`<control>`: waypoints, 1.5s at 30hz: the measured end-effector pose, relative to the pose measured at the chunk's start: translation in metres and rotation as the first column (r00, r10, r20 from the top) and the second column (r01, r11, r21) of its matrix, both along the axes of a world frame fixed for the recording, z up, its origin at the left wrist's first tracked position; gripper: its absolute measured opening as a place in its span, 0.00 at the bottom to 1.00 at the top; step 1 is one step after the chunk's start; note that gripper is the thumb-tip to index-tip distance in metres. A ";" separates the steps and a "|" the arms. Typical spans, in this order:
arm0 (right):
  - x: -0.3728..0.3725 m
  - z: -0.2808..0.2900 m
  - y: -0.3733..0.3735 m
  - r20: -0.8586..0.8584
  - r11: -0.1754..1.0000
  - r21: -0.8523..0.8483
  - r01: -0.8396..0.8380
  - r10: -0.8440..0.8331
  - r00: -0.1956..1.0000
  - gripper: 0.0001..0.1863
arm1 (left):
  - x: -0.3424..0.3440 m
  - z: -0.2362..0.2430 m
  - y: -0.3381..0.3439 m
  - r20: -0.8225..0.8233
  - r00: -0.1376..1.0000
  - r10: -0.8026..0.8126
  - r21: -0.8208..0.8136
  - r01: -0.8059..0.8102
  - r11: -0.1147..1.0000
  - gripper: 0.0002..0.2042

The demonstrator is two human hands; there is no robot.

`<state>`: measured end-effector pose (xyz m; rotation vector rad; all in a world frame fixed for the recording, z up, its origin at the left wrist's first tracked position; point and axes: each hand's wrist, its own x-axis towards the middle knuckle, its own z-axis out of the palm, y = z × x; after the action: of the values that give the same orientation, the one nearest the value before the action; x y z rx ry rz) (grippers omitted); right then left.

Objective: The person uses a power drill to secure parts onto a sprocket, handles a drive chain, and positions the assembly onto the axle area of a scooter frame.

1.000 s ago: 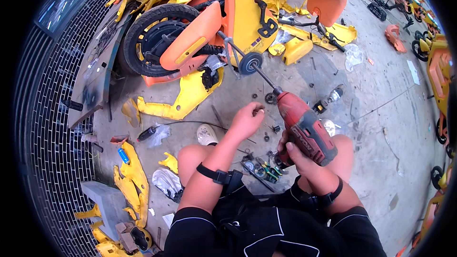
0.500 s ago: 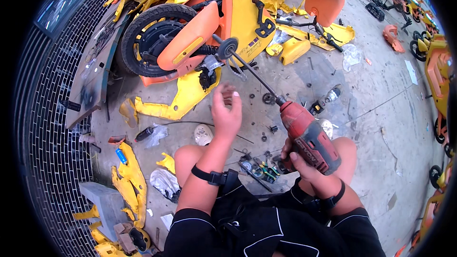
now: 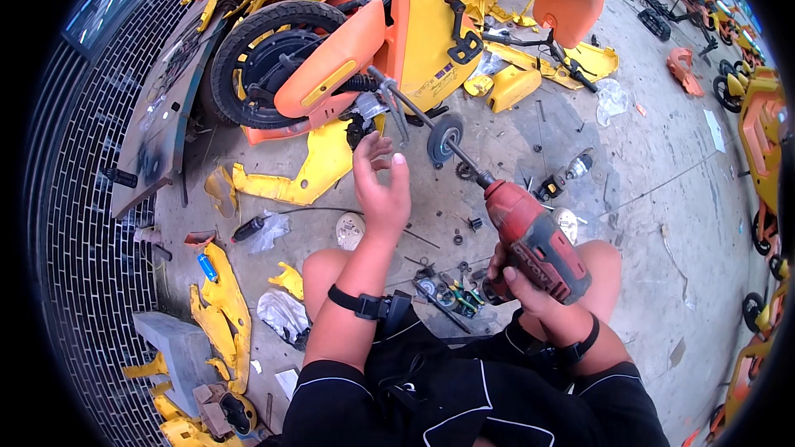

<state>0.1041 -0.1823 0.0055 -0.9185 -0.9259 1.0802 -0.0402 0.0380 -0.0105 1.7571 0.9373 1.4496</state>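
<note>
In my right hand (image 3: 520, 283) is a red and black cordless power driver (image 3: 534, 236), gripped by its handle. A long metal rod (image 3: 468, 159) runs from its chuck up and to the left. A small dark wheel (image 3: 445, 141) sits around that rod, roughly a third of the way from the chuck. The rod's far end has a short crosspiece, close to the orange swingarm cover (image 3: 331, 66) of a yellow and orange electric bike (image 3: 431, 29). My left hand (image 3: 381, 178) is raised below the rod's far part, fingers loosely curled and apart, with nothing in it.
The bike lies tipped, its rear wheel (image 3: 273, 66) at the upper left. Yellow body panels (image 3: 302, 170) lie on the concrete floor. Pliers and small parts (image 3: 460, 294) are between my legs. Another power tool (image 3: 567, 174) lies ahead right. More bikes (image 3: 758, 132) line the right side.
The small wheel has slid down the rod toward the driver. My left hand has shifted slightly left, its fingers spreading. The driver has barely moved.
</note>
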 end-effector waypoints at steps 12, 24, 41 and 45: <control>0.000 0.005 0.005 0.029 1.000 0.005 -0.004 0.004 1.000 0.20 | -0.003 0.007 -0.006 0.142 0.989 -0.036 0.039 0.031 0.999 0.20; -0.003 0.019 0.010 -0.094 0.998 -0.047 -0.030 0.026 0.995 0.24 | -0.001 0.002 0.000 0.152 0.988 0.013 -0.037 -0.008 0.999 0.17; 0.002 0.022 0.003 -0.135 0.998 -0.055 -0.031 0.024 0.991 0.25 | 0.004 -0.013 0.011 0.153 0.988 0.034 -0.042 -0.027 0.999 0.17; 0.004 0.022 0.002 -0.137 0.998 -0.045 -0.038 0.032 0.990 0.25 | 0.005 -0.013 0.011 0.155 0.987 0.031 -0.039 -0.026 0.999 0.17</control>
<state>0.1083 -0.1805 0.0276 -0.8590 -0.8087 1.1846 -0.0356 0.0494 -0.0233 1.5853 0.9043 1.5534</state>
